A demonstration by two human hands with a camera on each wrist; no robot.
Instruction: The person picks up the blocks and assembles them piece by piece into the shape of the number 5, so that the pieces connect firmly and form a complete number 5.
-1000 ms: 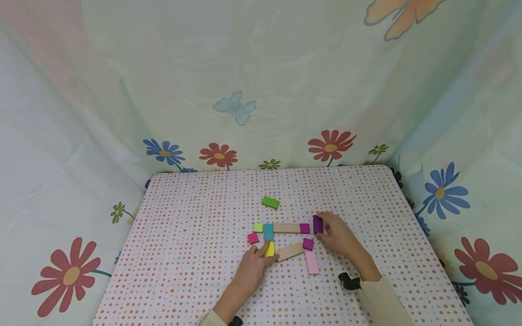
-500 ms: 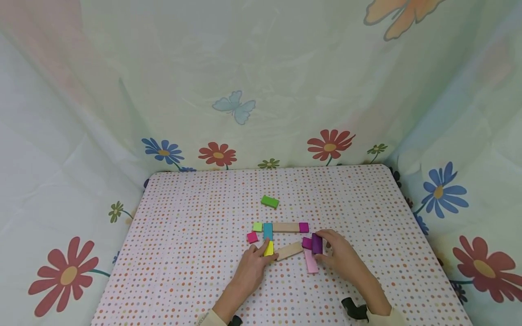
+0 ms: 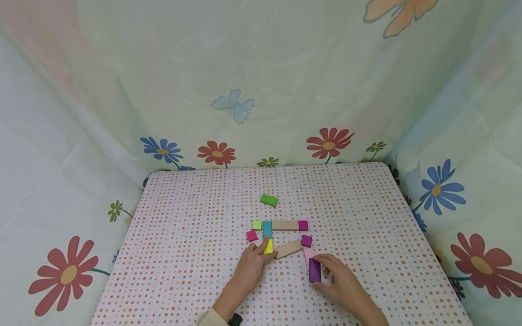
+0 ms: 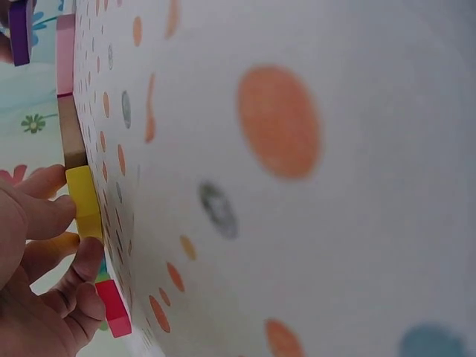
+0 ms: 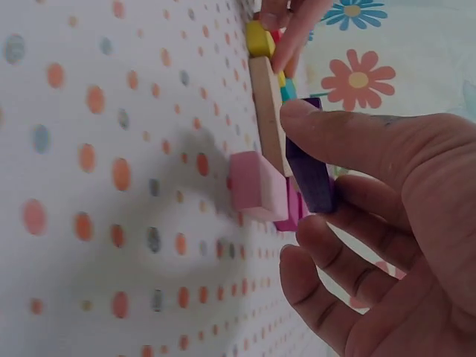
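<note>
My right hand [image 3: 340, 283] pinches a dark purple block [image 3: 314, 270] between thumb and fingertips. In the right wrist view the purple block [image 5: 312, 175] is raised off the spotted cloth, beside the pink block [image 5: 256, 186]. Seen from the head, it overlaps the near end of the pink block [image 3: 308, 257]. My left hand [image 3: 249, 267] holds a yellow block [image 3: 268, 246] on the table, index finger and thumb at its sides. The yellow block adjoins a blue block [image 3: 267, 229] and a slanted plain wooden block [image 3: 288, 249]. A magenta cube [image 3: 306, 241] lies at the pink block's far end.
Another plain wooden block [image 3: 285, 225] runs from the blue block to a second magenta cube [image 3: 303, 225]. A lime cube [image 3: 257, 225] and a hot-pink cube [image 3: 251, 235] lie to the left. Farther back is a green block [image 3: 269, 199] on the dotted table [image 3: 195, 217].
My right hand has carried the purple block toward me, from beside the far magenta cube, past the nearer one, to the pink block's near end. My left hand stays on the yellow block.
</note>
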